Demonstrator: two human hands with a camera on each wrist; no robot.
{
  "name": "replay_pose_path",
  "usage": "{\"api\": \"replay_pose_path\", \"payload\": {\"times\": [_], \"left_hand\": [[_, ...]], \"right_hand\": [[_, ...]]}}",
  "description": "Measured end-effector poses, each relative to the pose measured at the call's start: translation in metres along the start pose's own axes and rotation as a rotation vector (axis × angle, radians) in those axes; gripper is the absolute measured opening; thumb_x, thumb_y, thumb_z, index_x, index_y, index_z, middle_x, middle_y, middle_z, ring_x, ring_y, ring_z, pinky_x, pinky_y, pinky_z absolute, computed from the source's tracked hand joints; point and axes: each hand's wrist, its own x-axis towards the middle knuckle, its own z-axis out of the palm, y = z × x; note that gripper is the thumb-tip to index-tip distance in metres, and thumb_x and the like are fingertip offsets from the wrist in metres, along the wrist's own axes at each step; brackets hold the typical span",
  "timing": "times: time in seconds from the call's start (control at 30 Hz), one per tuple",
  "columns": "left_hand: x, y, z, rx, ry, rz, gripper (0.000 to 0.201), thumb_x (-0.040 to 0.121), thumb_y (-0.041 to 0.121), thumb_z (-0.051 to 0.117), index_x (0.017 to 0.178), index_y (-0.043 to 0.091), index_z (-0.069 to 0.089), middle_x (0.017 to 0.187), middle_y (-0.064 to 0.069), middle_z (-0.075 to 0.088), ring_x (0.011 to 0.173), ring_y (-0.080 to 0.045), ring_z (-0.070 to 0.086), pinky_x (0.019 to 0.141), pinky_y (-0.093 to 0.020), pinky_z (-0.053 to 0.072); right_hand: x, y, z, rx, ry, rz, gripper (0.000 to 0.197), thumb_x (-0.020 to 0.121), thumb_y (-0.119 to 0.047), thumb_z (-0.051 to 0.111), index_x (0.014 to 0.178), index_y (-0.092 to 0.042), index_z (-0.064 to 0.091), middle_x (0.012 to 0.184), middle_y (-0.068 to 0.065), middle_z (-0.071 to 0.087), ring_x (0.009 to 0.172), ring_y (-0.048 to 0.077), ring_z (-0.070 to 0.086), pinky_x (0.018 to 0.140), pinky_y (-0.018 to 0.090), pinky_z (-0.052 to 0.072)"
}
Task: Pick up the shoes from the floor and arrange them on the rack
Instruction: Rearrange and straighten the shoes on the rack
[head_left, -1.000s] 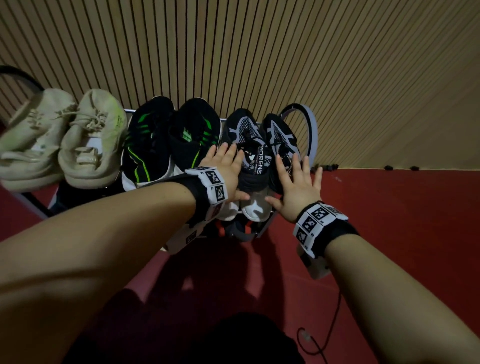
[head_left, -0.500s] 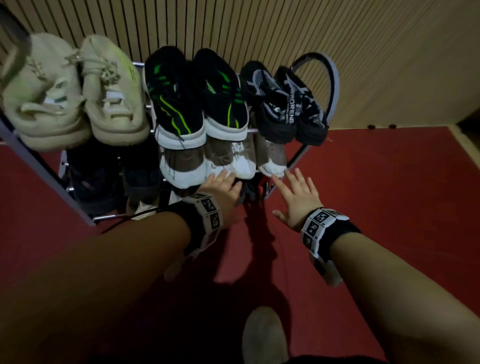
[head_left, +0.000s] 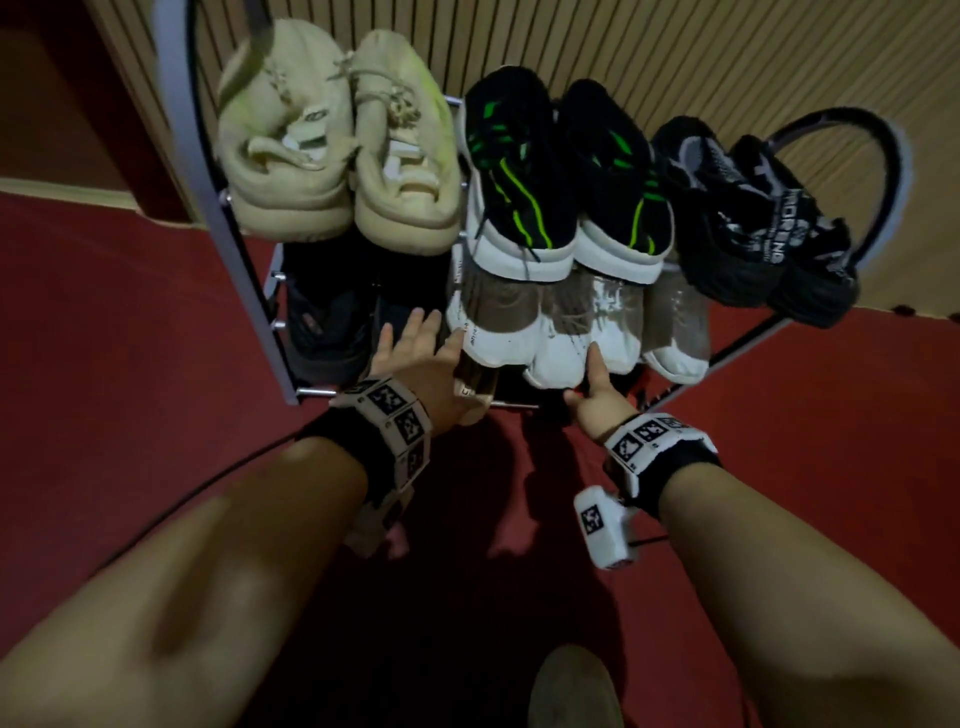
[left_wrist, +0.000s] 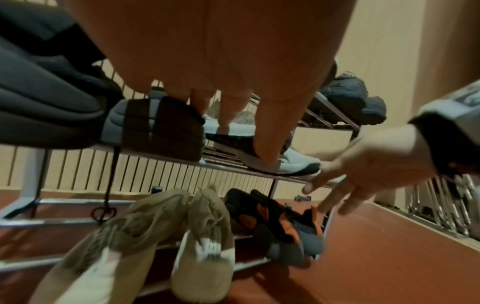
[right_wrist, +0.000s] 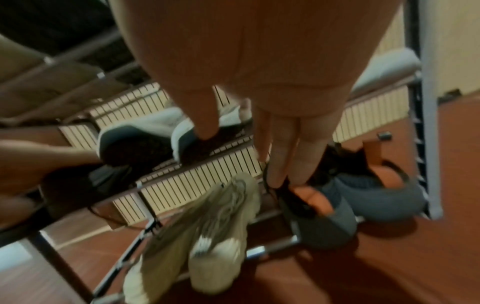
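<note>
Where the metal tiered shoe rack (head_left: 270, 312) shows its middle-tier front edge, white-soled brown sneakers (head_left: 498, 332) sit; left hand (head_left: 415, 364), right hand (head_left: 597, 400), both open-fingered, empty, flanking.

The dark shoes (head_left: 327, 317) on the rack's middle shelf sit in shadow, their detail unreadable; motion blur smears the beige sneakers (right_wrist: 205, 236) below.
</note>
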Motion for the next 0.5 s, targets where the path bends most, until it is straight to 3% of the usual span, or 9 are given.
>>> {"api": "replay_pose_path", "payload": {"times": [0.07,0.13,0.2,0.3,0.4,0.5], "left_hand": [[-0.001,-0.001,0.004,0.016,0.015,0.001,0.079,0.086,0.054,0.050,0.149,0.020,0.016,0.158,-0.007,0.003,0.146,-0.024,-0.004,0.116,-0.047,-0.004],[0.000,0.001,0.005,0.010,0.030,-0.001,0.079,0.085,0.050,0.054,0.148,0.018,0.019,0.158,-0.008,0.004,0.146,-0.025,-0.002,0.116,-0.046,-0.003],[0.001,0.004,0.001,-0.035,0.055,0.003,0.075,0.085,0.045,0.056,0.147,0.018,0.024,0.158,-0.007,0.006,0.146,-0.026,0.000,0.116,-0.045,-0.002],[-0.001,0.001,-0.007,-0.100,0.047,0.005,0.069,0.087,0.043,0.055,0.146,0.022,0.025,0.158,-0.007,0.004,0.146,-0.027,-0.003,0.116,-0.042,-0.004],[-0.007,-0.015,-0.012,-0.124,0.034,-0.061,0.075,0.088,0.041,0.055,0.149,0.024,0.016,0.158,-0.006,-0.003,0.145,-0.026,-0.011,0.116,-0.038,-0.008],[-0.016,-0.036,-0.017,-0.124,0.093,-0.139,0.084,0.089,0.034,0.056,0.150,0.022,0.000,0.157,-0.009,-0.007,0.144,-0.028,-0.012,0.116,-0.036,-0.008]], "right_hand": [[0.003,0.006,-0.006,0.016,0.000,-0.044,0.078,0.094,-0.019,0.053,0.151,-0.026,0.001,0.151,0.007,0.033,0.129,0.026,0.043,0.100,0.028,0.037],[0.004,0.007,-0.016,0.043,0.010,-0.127,0.077,0.090,-0.017,0.059,0.150,-0.025,0.012,0.143,0.007,0.045,0.117,0.019,0.049,0.091,0.026,0.040],[0.001,-0.002,-0.023,0.001,0.050,-0.170,0.075,0.089,-0.016,0.060,0.149,-0.021,0.017,0.136,0.008,0.049,0.115,0.021,0.052,0.091,0.027,0.041],[-0.010,-0.031,-0.024,-0.258,0.163,-0.228,0.072,0.088,-0.028,0.059,0.148,-0.018,0.020,0.141,0.016,0.039,0.125,0.032,0.044,0.100,0.035,0.038],[-0.028,-0.068,-0.006,-0.547,0.237,-0.378,0.063,0.089,-0.037,0.055,0.143,-0.018,0.029,0.138,0.015,0.036,0.128,0.032,0.033,0.105,0.038,0.028],[-0.033,-0.102,0.020,-0.750,0.164,-0.498,0.077,0.086,-0.048,0.054,0.149,-0.027,0.014,0.139,0.013,0.036,0.129,0.031,0.032,0.106,0.040,0.021]]}}
